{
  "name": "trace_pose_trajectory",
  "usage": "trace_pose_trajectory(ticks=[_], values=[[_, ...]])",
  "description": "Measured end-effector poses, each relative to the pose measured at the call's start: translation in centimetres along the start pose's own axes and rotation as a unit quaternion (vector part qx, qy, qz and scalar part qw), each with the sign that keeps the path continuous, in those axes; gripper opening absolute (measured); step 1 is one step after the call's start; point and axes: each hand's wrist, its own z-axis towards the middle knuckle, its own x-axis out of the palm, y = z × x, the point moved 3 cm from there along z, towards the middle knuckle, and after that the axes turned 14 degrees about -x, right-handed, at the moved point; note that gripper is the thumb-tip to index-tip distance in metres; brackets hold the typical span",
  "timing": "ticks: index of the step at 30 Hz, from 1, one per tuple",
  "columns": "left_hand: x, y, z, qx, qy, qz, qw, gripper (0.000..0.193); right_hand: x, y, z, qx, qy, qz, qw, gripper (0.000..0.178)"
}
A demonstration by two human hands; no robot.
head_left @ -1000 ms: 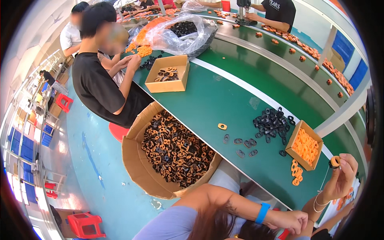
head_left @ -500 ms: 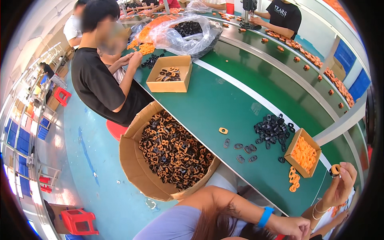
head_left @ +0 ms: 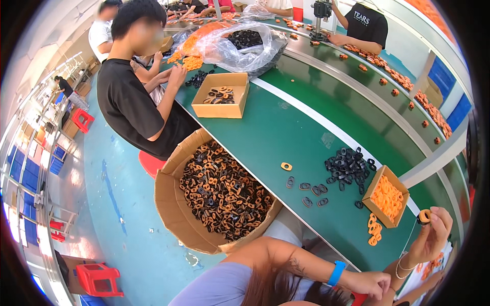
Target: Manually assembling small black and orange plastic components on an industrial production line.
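Note:
At the right edge, my right hand [head_left: 431, 237] is closed in a pinch on a small oval ring [head_left: 424, 217], orange on one face and black on the other. My left hand [head_left: 370, 284], below a blue wristband, is low in front with fingers curled; anything in them is hidden. Near my right hand a cardboard box [head_left: 387, 196] of orange oval rings [head_left: 389, 198] rests on the green table [head_left: 286, 137]. Several loose orange rings [head_left: 374, 229] lie beside it. A heap of black oval rings [head_left: 349, 166] sits to its left, with several strays and a lone orange ring [head_left: 286, 166].
A large carton [head_left: 171, 214] full of black-and-orange pieces stands against the table's near edge. Farther off are a shallow cardboard box [head_left: 220, 109], a clear plastic bag [head_left: 255, 61] and a co-worker in black [head_left: 127, 102]. A metal post [head_left: 434, 155] rises beyond the orange box.
The ring in my right hand has tilted a little, showing more of its opening. My left hand has shifted slightly left and up. The view has swung slightly, moving far things rightward.

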Motion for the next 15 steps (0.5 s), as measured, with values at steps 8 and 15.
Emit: trace_pose_trajectory(ticks=[8, 15], values=[[1.5, 1.3, 0.7, -0.031, 0.012, -0.021, 0.999, 0.023, -2.1, 0.2, -0.7, -0.027, 0.01, 0.014, 0.999, 0.02], [0.3, 1.4, 1.5, -0.012, -0.051, 0.071, 0.996, 0.023, -2.6, 0.3, -1.2, -0.023, -0.004, 0.016, 1.0, 0.019]])
